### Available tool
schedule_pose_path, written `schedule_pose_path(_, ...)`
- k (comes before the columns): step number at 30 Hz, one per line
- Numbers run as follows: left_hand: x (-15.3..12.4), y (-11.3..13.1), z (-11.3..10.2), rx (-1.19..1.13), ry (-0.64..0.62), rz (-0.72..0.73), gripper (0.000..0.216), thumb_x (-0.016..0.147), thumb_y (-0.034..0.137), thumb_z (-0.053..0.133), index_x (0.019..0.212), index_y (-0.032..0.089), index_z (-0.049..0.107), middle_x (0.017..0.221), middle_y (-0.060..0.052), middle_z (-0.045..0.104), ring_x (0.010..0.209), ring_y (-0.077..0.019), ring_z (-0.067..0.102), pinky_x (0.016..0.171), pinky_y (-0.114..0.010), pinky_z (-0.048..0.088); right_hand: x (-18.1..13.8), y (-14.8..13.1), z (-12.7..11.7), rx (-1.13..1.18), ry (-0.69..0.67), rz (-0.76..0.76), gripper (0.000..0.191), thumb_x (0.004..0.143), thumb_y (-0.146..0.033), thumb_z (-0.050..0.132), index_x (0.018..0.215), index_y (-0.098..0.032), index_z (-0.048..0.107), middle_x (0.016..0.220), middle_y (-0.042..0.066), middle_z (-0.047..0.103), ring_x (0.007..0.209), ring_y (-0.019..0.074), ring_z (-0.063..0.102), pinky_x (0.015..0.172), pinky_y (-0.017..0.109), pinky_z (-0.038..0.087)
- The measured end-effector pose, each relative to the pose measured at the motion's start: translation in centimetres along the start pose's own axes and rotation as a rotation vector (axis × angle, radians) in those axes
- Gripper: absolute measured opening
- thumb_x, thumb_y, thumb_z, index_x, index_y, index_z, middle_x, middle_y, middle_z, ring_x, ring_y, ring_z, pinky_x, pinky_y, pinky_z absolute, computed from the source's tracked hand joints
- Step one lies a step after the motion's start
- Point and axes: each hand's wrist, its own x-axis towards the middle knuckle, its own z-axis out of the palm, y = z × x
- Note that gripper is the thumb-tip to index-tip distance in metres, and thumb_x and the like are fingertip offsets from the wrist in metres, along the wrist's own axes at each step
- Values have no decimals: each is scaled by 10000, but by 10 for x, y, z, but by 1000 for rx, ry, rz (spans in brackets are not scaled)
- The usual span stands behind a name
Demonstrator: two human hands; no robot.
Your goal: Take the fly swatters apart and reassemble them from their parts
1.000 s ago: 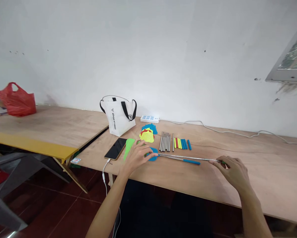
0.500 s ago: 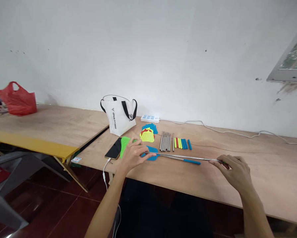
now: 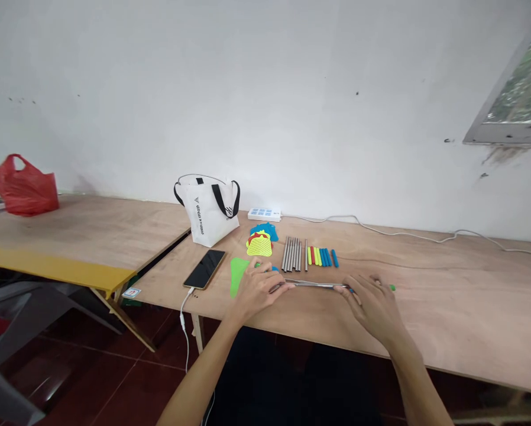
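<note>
A long thin metal rod point(image 3: 316, 286) lies across the front of the plywood table point(image 3: 447, 307). A green tip point(image 3: 392, 287) shows past my right hand. My left hand point(image 3: 255, 288) is curled round the rod's left end, next to a green mesh swatter head point(image 3: 236, 272). A bit of a blue swatter head point(image 3: 275, 269) peeks out behind its fingers. My right hand point(image 3: 374, 303) rests over the rod further right, its fingers closed on it. Behind the rod lie a row of metal rods point(image 3: 292, 254) and coloured handle sleeves point(image 3: 321, 256).
A pile of yellow, red and blue mesh heads point(image 3: 260, 242), a phone point(image 3: 204, 268) on a cable, a white tote bag point(image 3: 210, 210) and a power strip point(image 3: 264, 214) stand at the back left. A red plastic bag point(image 3: 23, 192) sits on the neighbouring table.
My right hand has slid left along the rod toward my left hand. The green swatter head has come down flat on the table. The blue-handled rod no longer shows apart.
</note>
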Motion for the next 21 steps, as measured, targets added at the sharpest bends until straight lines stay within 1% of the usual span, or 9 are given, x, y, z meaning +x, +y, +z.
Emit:
schedule_pose_path(2,0,7,7,-7,-11,32,381,1031,438,537,749,212,655,681,18,703,721,-156,534,801,-363,314,3,-19,8,5,-37,-60,393,1097,-371,329,857,-217,599,787,23,677,775,179,583,810,348,286)
schedule_pose_path(3,0,10,9,-13,-17,47,364,1033,430,536,769,211,658,697,21,707,729,-155,538,796,-363,307,4,-27,12,8,-41,-74,389,1101,-344,318,860,-214,593,774,18,666,765,177,573,803,352,277)
schedule_pose_path(7,0,9,13,-47,-70,69,356,1046,426,514,810,202,659,736,25,711,757,-150,554,823,-356,303,4,-44,24,49,-28,-65,397,1107,-297,306,838,-208,584,736,6,638,732,167,551,770,346,263)
schedule_pose_path(11,-3,-2,11,-53,-164,87,378,1049,442,496,822,193,666,789,22,728,782,-147,565,873,-355,302,2,-48,35,110,-22,-37,388,1105,-329,327,847,-208,590,775,9,659,739,176,569,760,331,290)
schedule_pose_path(15,-8,-9,13,-40,-239,70,405,1051,467,472,831,190,669,800,16,733,816,-156,576,884,-359,294,-3,-47,44,208,-68,9,369,1100,-378,346,905,-219,616,844,2,698,808,184,619,806,325,333)
schedule_pose_path(19,-10,-10,20,-53,-272,46,440,1047,498,461,818,188,675,790,14,728,816,-154,583,884,-352,296,-8,-44,52,236,-110,42,388,1095,-438,342,927,-233,625,915,3,723,851,188,644,821,328,351)
schedule_pose_path(21,-10,-11,22,-58,-280,33,471,1042,526,449,812,187,680,785,4,724,813,-155,587,884,-350,298,-8,-44,54,226,-108,42,406,1090,-466,345,895,-231,613,884,2,716,820,183,639,790,323,349)
